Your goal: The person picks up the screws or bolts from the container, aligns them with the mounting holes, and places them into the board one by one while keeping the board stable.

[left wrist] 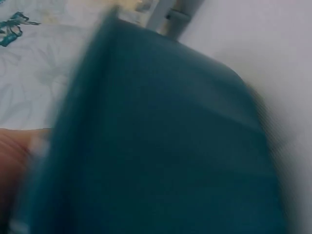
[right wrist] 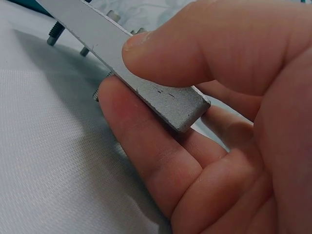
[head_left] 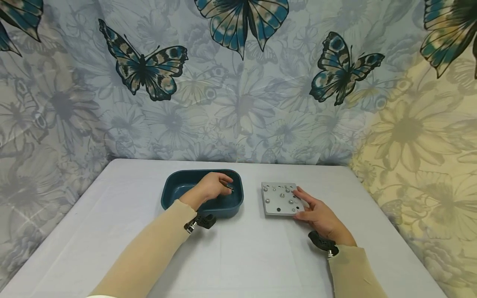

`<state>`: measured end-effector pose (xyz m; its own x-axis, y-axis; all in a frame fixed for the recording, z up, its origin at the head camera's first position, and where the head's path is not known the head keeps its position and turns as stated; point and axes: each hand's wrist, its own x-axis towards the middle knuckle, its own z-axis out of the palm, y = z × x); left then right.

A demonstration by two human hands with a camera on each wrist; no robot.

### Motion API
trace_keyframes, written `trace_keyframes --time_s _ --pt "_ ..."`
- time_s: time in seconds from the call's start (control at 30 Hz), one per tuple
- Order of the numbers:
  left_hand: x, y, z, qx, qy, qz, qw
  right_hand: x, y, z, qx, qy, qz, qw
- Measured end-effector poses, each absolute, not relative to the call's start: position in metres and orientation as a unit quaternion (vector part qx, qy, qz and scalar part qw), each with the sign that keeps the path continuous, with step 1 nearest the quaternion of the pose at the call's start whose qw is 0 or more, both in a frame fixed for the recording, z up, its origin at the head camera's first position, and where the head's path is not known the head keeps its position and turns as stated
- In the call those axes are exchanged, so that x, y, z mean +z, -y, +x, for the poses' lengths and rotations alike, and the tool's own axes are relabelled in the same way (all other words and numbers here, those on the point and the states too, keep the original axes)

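A dark teal tub (head_left: 175,188) sits on the table left of centre. My left hand (head_left: 214,185) reaches into it and pinches a small metal screw (head_left: 230,188) over its right half. The left wrist view is blurred and filled by the tub's wall (left wrist: 161,146). A grey metal plate (head_left: 277,200) with holes and several screws lies to the right. My right hand (head_left: 316,213) grips its near right corner, thumb on top and fingers beneath. In the right wrist view the plate's edge (right wrist: 165,97) is pinched between thumb and fingers, and screw ends stick out below it.
The table (head_left: 242,256) wears a pale cloth. A butterfly-and-flower curtain (head_left: 238,82) hangs behind and on both sides. Black wrist mounts (head_left: 203,220) sit on both sleeves.
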<state>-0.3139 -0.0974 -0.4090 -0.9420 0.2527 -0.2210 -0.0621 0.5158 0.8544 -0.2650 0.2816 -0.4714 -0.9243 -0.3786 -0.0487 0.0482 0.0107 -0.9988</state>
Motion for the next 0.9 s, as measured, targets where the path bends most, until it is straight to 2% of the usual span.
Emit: trace_keyframes --time_s 0.43,0.9 --pt "-0.429 0.096 -0.317 0.414 -0.898 0.084 0.122 -0.472 -0.279 -0.264 -0.706 -0.68 -0.122 0.157" --pt "-0.437 0.084 -0.32 0.246 -0.945 0.201 0.075 -0.468 -0.28 -0.262 -0.703 -0.683 -0.121 0.155"
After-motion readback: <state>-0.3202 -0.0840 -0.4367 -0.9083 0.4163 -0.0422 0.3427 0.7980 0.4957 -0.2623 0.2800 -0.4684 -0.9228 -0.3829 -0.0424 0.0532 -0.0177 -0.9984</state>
